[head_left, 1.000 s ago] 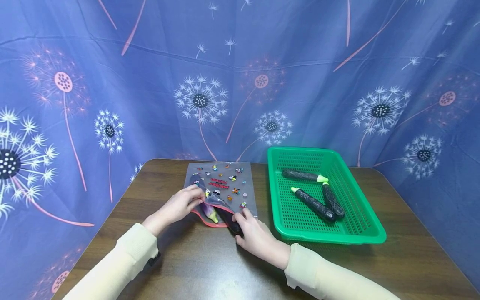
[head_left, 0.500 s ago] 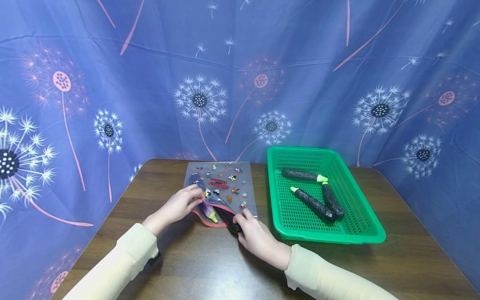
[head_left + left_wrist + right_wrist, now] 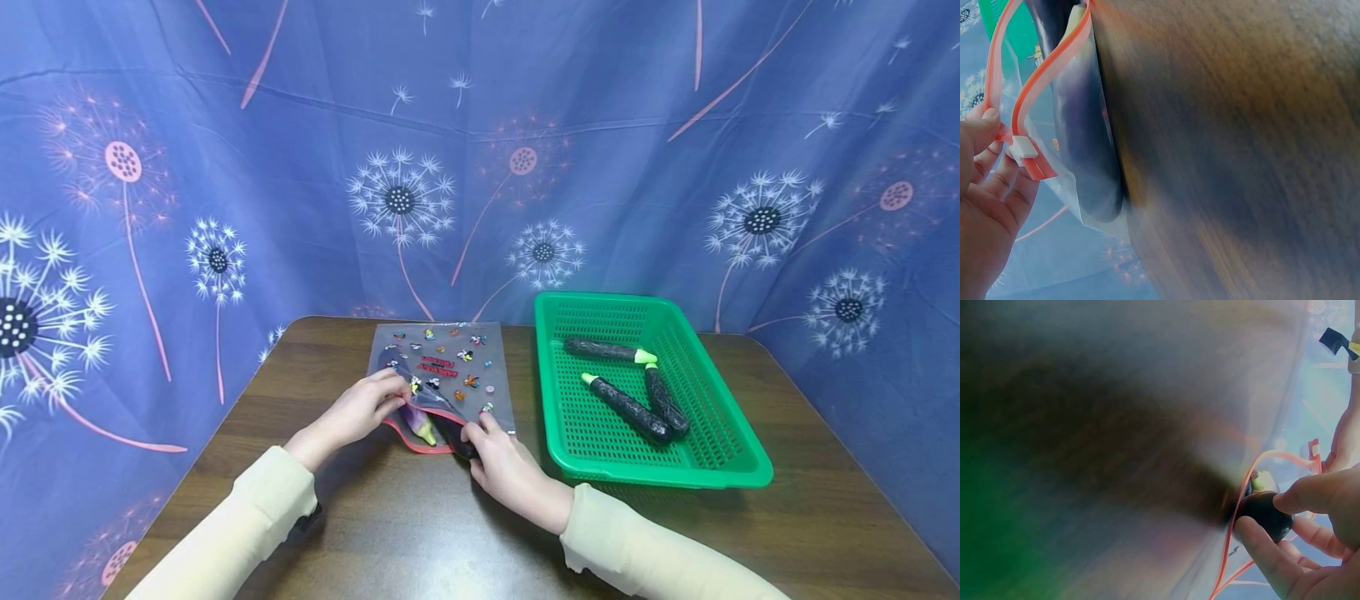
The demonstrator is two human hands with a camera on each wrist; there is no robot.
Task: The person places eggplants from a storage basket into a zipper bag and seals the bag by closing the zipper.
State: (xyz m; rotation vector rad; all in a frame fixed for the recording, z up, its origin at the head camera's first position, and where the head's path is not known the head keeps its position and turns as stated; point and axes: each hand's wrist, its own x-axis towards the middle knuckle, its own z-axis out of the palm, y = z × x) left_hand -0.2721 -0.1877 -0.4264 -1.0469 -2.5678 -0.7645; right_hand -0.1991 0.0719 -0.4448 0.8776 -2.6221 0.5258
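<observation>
A clear zip bag (image 3: 450,350) with cartoon prints and a red-orange zip edge lies on the table, its mouth facing me and parted. My left hand (image 3: 367,406) pinches the left end of that edge, close to the white slider (image 3: 1024,149). Inside rests a purple eggplant (image 3: 417,423) with its pale green stem end at the mouth. My right hand (image 3: 510,462) grips the rounded end of a second, dark eggplant (image 3: 1266,514), which lies partly in the bag. Its far part is hidden under the printed plastic.
On the right stands a green plastic basket (image 3: 555,442) holding three dark eggplants (image 3: 628,408) with light green ends. Under everything is a brown wooden table (image 3: 405,533). Behind its back edge hangs a blue dandelion-print curtain (image 3: 480,167).
My right hand has shifted slightly left and away from me, and the dark eggplant sits a little deeper in the bag. The left hand has stayed in place.
</observation>
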